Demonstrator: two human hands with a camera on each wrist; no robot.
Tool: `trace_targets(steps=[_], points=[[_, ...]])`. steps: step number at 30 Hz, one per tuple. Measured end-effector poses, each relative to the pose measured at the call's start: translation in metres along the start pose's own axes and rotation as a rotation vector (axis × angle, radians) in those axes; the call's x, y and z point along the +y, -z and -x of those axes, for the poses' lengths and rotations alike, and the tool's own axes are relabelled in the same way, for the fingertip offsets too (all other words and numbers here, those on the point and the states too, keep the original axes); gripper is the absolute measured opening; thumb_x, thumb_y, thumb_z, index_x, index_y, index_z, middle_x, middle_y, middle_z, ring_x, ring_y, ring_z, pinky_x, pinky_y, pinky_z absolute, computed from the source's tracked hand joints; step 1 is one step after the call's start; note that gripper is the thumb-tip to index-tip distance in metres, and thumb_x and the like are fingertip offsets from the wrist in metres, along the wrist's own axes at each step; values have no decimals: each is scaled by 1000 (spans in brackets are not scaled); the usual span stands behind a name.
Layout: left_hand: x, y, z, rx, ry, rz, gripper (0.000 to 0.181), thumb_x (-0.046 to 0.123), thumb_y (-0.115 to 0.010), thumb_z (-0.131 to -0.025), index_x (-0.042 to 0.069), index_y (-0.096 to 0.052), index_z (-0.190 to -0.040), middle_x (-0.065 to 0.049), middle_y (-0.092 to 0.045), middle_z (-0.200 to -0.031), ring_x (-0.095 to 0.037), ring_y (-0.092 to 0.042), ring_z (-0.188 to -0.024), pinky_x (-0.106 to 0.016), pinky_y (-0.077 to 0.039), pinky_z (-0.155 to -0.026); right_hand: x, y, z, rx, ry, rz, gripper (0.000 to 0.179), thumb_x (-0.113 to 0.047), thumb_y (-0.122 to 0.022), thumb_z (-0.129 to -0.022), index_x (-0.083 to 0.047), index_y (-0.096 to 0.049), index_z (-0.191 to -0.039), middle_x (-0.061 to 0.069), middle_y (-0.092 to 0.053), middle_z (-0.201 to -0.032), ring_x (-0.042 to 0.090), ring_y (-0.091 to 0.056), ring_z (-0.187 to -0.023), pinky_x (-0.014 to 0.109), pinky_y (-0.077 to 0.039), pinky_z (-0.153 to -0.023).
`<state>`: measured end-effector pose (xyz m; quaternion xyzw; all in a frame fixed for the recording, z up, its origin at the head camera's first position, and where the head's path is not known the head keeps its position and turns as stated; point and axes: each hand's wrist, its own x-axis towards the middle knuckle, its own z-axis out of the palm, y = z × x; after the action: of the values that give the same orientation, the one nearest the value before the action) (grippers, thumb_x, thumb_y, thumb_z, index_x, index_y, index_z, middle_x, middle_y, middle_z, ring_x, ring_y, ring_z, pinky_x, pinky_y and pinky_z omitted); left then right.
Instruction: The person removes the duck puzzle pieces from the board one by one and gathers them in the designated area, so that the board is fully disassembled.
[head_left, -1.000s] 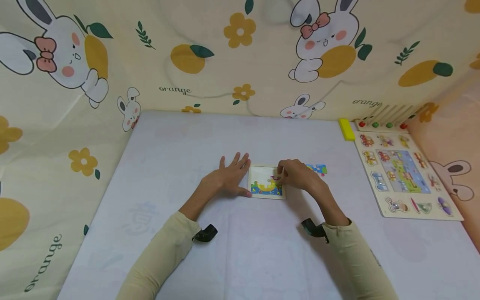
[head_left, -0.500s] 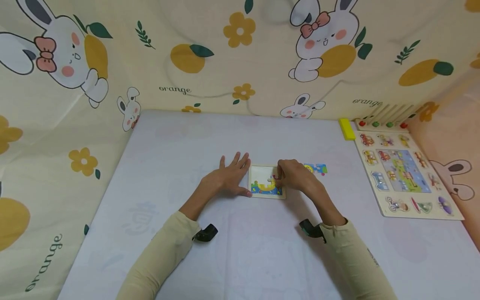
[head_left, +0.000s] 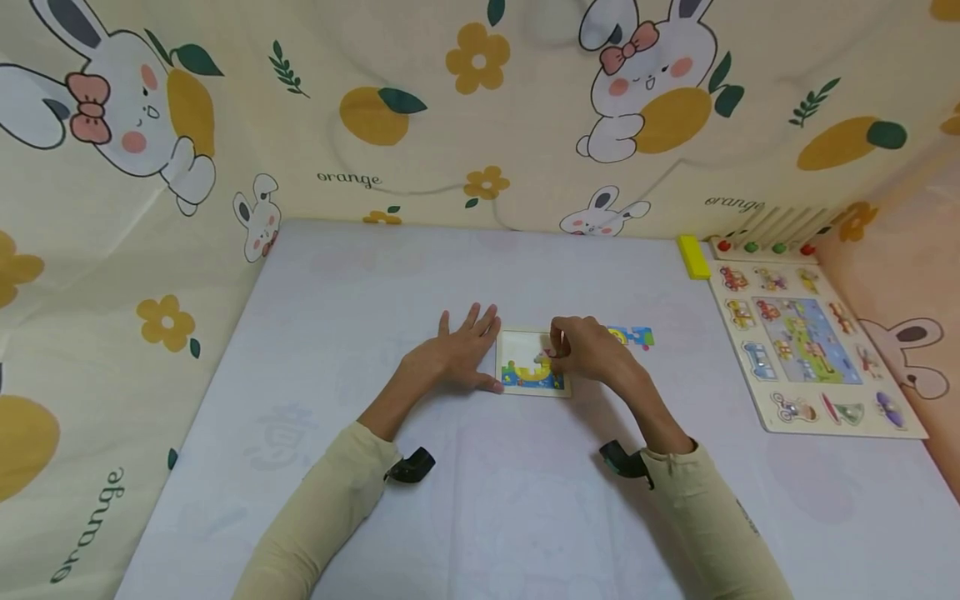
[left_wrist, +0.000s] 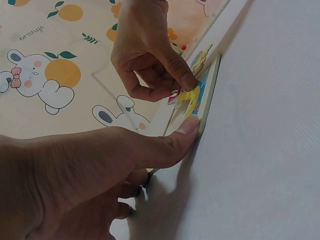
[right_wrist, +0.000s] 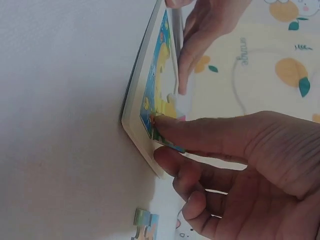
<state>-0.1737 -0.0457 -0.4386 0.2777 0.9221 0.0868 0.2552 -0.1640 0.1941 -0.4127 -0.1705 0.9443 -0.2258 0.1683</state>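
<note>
Pale lilac cloth is covering the table point(head_left: 337, 292), and near its middle, in the head view, a small framed puzzle tray point(head_left: 517, 342) is being steadied from both sides. The left hand point(head_left: 457, 354) is being laid flat at the tray's 9 o'clock edge, fingers straight and slightly spread, the thumb being pressed along the tray's near left corner. The right hand point(head_left: 592, 348) is being held over the tray's 3 o'clock side with fingers curled, and a small pink-edged puzzle piece point(head_left: 547, 355) is being pinched at the fingertips just above the picture. Loose puzzle pieces point(head_left: 633, 336) are lying just beyond the right hand at 2 o'clock. Well apart at 3 o'clock, a wooden peg puzzle board point(head_left: 813, 350) is lying by the table edge, with a yellow block point(head_left: 693, 257) at its 11 o'clock corner.

In the left wrist view, the left hand point(left_wrist: 90, 175) is being kept open, its thumb tip being pressed against the tray's point(left_wrist: 212, 80) rim. At 12 o'clock the right hand point(left_wrist: 147, 50) is being curled, thumb and forefinger pinching the puzzle piece point(left_wrist: 176, 96) against the tray's yellow picture.

In the right wrist view, the right hand point(right_wrist: 240, 160) is being held at 4 o'clock of the tray point(right_wrist: 145, 115), forefinger stretched onto the picture and the other fingers bent below the rim. The left hand point(right_wrist: 205, 35) is being seen at 1 o'clock, a straight finger resting on the tray's far edge. One loose piece point(right_wrist: 147, 222) is lying at 6 o'clock.
</note>
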Motion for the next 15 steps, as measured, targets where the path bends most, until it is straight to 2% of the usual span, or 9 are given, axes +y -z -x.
trace_targets(steps=[6,15], points=[[-1,-1,0,2,-2,-8,111,61,-67,-95,9,-2,-169,-7,13,-178,-31,13,-165,-70,0,-129,-1,-1,-1,34,47,-36,18,0,-77,-86,-1,-60,-92,8,-57,-74,19,-50,-67,29,-39,-63],[-2,-2,-1,-4,-4,-3,112,62,-66,-95,9,-1,-169,-8,13,-177,-31,14,-165,-70,0,-129,0,9,5,110,126,-120,16,8,-70,-86,2,-63,-99,14,-68,-80,20,-58,-70,29,-46,-64]])
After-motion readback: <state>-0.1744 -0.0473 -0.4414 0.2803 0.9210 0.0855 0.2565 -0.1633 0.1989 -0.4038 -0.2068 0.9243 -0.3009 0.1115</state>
